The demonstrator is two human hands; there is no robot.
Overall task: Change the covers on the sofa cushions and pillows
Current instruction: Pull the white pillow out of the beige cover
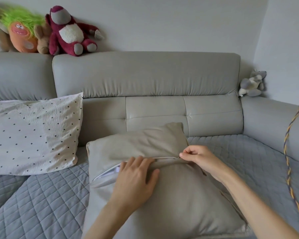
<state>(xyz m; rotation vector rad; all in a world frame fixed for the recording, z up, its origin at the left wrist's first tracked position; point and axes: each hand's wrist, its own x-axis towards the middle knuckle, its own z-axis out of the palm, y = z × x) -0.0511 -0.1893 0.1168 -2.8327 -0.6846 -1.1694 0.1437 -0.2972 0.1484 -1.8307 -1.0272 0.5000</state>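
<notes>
Fig.: zip grip on a beige cushion. R. hand (199, 158) pinches the zip pull (178, 157) betw. thumb and forefinger, narrow grip, other fingers curled in. Just L of the pinch, the L. hand (138, 175) lies flat, fingers straight, pressing the cover fabric beside the zipper line (162, 158). Further L of that hand the seam gapes and a white inner pad (107, 175) shows through. Whether the zip is being run open or shut cannot be told.

The cushion (171, 195) lies on the quilted grey seat cover (41, 195), directly below both hands, its far corner leaning on the sofa back (162, 114).

Handling (judged): light, soft, squashy; fabric wrinkles and will bunch ahead of the slider, so hold cloth taut near the pull, not the filling. Cover prob. not slippery.

Room: open seat to the R of the grip up to the sofa arm (269, 118). To the L, a dotted pillow (33, 135) sits near the cushion edge, less slack there. A twisted cord (288, 166) hangs at far R, a poss. snag for a wide elbow swing.
</notes>
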